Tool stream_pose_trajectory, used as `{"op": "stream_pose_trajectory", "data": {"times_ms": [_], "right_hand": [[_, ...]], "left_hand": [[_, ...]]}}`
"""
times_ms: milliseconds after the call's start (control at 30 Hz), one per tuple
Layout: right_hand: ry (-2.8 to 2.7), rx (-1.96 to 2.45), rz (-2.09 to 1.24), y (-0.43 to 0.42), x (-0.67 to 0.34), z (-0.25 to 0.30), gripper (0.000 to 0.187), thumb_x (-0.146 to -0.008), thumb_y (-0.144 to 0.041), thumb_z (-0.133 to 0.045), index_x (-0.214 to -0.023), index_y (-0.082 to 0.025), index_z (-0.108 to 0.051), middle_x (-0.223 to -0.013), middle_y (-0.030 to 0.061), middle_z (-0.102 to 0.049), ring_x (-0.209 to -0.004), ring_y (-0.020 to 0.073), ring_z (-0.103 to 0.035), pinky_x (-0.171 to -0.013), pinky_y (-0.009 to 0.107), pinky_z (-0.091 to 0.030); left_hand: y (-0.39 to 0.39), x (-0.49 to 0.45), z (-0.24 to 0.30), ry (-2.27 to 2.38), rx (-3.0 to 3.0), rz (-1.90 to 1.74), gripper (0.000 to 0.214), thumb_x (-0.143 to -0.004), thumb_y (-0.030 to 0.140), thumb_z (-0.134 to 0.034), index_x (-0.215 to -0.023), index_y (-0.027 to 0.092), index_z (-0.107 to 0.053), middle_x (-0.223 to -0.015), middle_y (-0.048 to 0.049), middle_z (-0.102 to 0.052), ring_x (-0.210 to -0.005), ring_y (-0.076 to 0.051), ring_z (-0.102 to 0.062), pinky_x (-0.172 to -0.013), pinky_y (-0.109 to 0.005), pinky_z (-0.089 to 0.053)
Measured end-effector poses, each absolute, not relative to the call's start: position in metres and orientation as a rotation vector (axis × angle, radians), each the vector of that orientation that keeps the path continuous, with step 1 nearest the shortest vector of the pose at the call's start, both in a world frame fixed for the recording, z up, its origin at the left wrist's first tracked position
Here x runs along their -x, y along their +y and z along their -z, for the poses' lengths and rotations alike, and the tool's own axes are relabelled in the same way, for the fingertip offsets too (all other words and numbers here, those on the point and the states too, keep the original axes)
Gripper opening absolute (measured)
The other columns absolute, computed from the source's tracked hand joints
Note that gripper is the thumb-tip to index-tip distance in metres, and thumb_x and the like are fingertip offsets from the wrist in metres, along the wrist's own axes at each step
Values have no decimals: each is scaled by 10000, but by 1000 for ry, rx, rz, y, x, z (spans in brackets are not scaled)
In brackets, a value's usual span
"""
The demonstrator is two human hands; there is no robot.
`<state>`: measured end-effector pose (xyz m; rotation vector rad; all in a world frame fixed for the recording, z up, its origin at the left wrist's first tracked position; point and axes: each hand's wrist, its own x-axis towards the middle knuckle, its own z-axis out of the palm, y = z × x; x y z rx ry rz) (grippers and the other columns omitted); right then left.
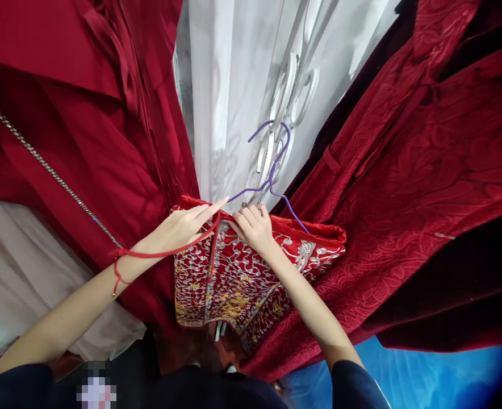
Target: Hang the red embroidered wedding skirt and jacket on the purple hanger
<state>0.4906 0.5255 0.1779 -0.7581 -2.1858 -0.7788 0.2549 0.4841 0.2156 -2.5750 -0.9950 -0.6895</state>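
Before us, from the middle of the view down toward six o'clock, the embroidered red garment hangs on a purple hanger, whose hook points to twelve o'clock. We judge the cloth soft and foldable, the satin top edge likely slippery, and the silver and gold stitching stiffer, fairly weighty and easily snagged; the thin hanger looks light. Our right hand has its fingers bent together over the top edge, pinching it; our left hand reaches its index finger straight along the edge toward the hanger's wire, and we cannot tell whether the rest pinch. A grip on the plain satin edge, near each end of the hanger, seems kindest to the stitching. A red cord crosses the left wrist and could catch. Red drapes crowd us at ten and three o'clock, so we find the most room at twelve, before the white panel, though its raised scrollwork could snag the hook.
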Motion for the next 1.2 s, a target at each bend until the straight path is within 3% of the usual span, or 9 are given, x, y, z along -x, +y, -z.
{"op": "stream_pose_trajectory", "data": {"times_ms": [200, 400, 600, 733, 900, 1067, 1200], "right_hand": [[-2143, 522, 741, 528, -496, -168, 169, -976, -208, -572, -875, -277, -689, -896, 37, -689, -825, 173, -559, -767, 356, -374], [-2109, 573, 757, 527, -497, -167, 168, -966, -193, -570, -881, -271, -693, -882, 46, -673, -807, 167, -570, -755, 359, -407], [-1986, 468, 855, 524, -495, -173, 179, -957, -127, -556, -873, -224, -681, -851, 50, -642, -789, 154, -552, -716, 323, -391], [-1900, 423, 910, 525, -494, -177, 178, -966, -131, -535, -880, -203, -674, -824, 43, -627, -802, 147, -551, -695, 298, -397], [-1904, 403, 895, 525, -492, -177, 163, -978, -147, -531, -890, -198, -659, -835, 40, -609, -793, 141, -528, -708, 298, -387], [-1885, 355, 856, 523, -492, -178, 81, -954, -154, -597, -890, -180, -640, -812, 35, -595, -763, 134, -501, -704, 292, -375], [-1908, 424, 899, 522, -492, -178, 105, -977, -208, -586, -886, -204, -641, -797, 20, -595, -757, 131, -504, -707, 292, -371]], "left_hand": [[494, -255, -208, -758, 2385, 866, 443, -989, 253, -506, -1428, 194, -486, -1005, -58, -729, -892, -157, -717, -790, -232, -548], [505, -259, -212, -598, 2362, 665, 351, -1005, 265, -465, -1330, 233, -593, -905, -23, -725, -741, -116, -685, -638, -192, -507], [511, -255, -211, -407, 2354, 717, 383, -979, 282, -490, -1348, 239, -582, -910, -27, -727, -707, -112, -667, -617, -200, -510], [511, -258, -209, -300, 2229, 859, 341, -949, 306, -564, -1281, 227, -585, -848, 2, -723, -676, -110, -668, -596, -207, -502], [508, -259, -214, -192, 2218, 801, 256, -953, 280, -529, -1190, 209, -592, -857, -4, -707, -699, -122, -660, -586, -226, -495], [505, -259, -217, -120, 2215, 724, 274, -917, 90, -547, -1102, 278, -623, -766, 52, -655, -573, -65, -555, -538, -179, -426], [502, -258, -219, -109, 2255, 750, 206, -917, 74, -545, -946, 251, -647, -777, 45, -680, -542, -63, -539, -503, -191, -397]]}}
